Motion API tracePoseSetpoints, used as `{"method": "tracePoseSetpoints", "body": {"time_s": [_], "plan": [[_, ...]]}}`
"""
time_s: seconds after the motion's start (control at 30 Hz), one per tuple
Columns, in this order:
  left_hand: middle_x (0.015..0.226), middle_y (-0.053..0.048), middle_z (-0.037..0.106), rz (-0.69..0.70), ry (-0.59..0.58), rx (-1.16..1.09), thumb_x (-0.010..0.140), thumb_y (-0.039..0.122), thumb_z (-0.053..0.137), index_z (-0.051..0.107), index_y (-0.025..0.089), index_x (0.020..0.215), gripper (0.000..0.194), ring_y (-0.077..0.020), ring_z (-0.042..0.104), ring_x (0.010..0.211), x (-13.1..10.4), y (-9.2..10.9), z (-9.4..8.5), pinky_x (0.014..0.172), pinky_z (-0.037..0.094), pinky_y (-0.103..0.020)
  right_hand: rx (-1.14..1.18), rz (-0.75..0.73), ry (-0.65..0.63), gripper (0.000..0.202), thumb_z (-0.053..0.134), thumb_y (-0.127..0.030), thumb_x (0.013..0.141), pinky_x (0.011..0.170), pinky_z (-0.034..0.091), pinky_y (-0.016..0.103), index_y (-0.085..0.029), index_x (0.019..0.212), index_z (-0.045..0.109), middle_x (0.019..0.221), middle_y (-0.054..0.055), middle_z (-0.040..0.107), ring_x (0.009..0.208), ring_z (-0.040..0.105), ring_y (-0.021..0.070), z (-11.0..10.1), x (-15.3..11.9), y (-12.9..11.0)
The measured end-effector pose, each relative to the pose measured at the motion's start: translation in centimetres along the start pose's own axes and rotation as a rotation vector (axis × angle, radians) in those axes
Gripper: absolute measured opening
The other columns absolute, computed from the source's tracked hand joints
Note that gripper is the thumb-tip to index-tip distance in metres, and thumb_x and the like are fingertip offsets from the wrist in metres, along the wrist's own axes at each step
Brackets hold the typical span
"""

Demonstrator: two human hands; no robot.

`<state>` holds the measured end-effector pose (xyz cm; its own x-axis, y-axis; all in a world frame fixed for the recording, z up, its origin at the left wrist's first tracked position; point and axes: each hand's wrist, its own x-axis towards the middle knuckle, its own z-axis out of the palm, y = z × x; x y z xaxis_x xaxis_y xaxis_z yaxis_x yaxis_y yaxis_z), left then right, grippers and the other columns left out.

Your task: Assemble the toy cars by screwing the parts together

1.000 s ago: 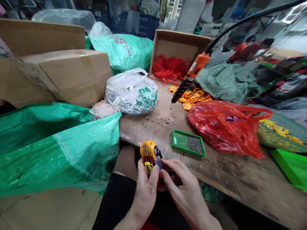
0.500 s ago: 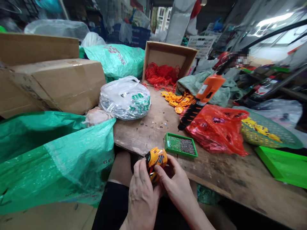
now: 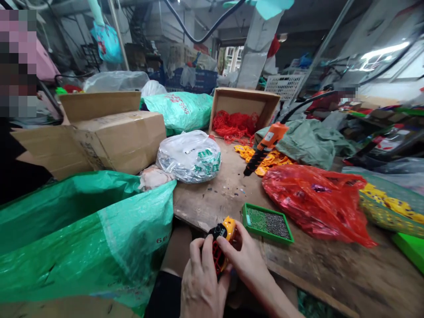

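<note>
Both hands, left (image 3: 203,276) and right (image 3: 247,256), pinch a yellow-and-black toy car (image 3: 229,226) at the near edge of the table (image 3: 327,265); one slack fingertip could send it tumbling. Red numerals, seemingly sixes, mark a green sack (image 3: 132,240); green characters on a white plastic bag (image 3: 179,152) are illegible.

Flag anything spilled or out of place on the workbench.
Small loose bits lie scattered on the wooden workbench, near the white plastic bag and green tray; they look stray, outside any container.
</note>
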<state>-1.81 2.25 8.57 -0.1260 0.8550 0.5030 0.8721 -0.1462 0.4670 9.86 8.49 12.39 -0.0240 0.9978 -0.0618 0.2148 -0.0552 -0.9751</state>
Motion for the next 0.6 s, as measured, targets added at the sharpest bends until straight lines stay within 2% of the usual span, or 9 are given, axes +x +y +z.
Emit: {"method": "tracePoseSetpoints", "body": {"time_s": [0.17,0.3,0.43,0.53,0.6], "plan": [[0.132,-0.016,0.064,-0.051,0.025,-0.246,0.093,0.026,0.065,0.049,0.023,0.142,0.051,-0.0323,0.069,0.116,0.0,-0.3,-1.5,0.092,0.060,-0.044,0.023,-0.028,-0.169,0.047,0.071,-0.039,0.075,0.083,0.063,0.037,-0.020,0.117,0.063,0.101,0.006,0.076,0.095,0.075,0.0263,-1.2,1.0,-2.8],[0.136,-0.016,0.060,-0.171,0.078,-0.425,0.090,0.026,0.065,0.050,0.023,0.140,0.052,-0.0329,0.064,0.123,-0.1,-0.3,-2.5,0.099,0.056,-0.050,0.045,-0.053,-0.276,0.053,0.073,-0.038,0.075,0.081,0.061,0.035,-0.020,0.124,0.063,0.098,0.003,0.075,0.091,0.073,0.0236,-1.9,1.8,-4.1],[0.140,-0.015,0.060,-0.400,-0.041,-0.702,0.082,0.032,0.071,0.045,0.024,0.145,0.069,-0.0318,0.065,0.121,-0.1,-0.4,-3.5,0.099,0.056,-0.049,0.063,-0.045,-0.400,0.060,0.075,-0.038,0.075,0.078,0.060,0.033,-0.020,0.131,0.062,0.092,0.001,0.072,0.087,0.070,0.0211,-1.7,2.3,-4.9],[0.140,-0.014,0.062,-0.573,-0.151,-0.974,0.081,0.036,0.072,0.043,0.026,0.145,0.071,-0.0308,0.065,0.124,0.2,-0.5,-4.0,0.099,0.056,-0.045,0.080,-0.032,-0.459,0.061,0.076,-0.036,0.074,0.077,0.058,0.032,-0.020,0.132,0.062,0.091,0.001,0.069,0.086,0.069,0.0202,-1.0,2.5,-5.9],[0.139,-0.015,0.064,-0.662,-0.181,-1.146,0.081,0.042,0.075,0.044,0.026,0.143,0.071,-0.0311,0.066,0.125,0.6,-0.7,-4.2,0.097,0.057,-0.042,0.062,-0.028,-0.504,0.059,0.076,-0.034,0.073,0.074,0.057,0.030,-0.020,0.129,0.063,0.088,0.000,0.067,0.082,0.067,0.0188,-0.3,2.6,-6.7]]}}
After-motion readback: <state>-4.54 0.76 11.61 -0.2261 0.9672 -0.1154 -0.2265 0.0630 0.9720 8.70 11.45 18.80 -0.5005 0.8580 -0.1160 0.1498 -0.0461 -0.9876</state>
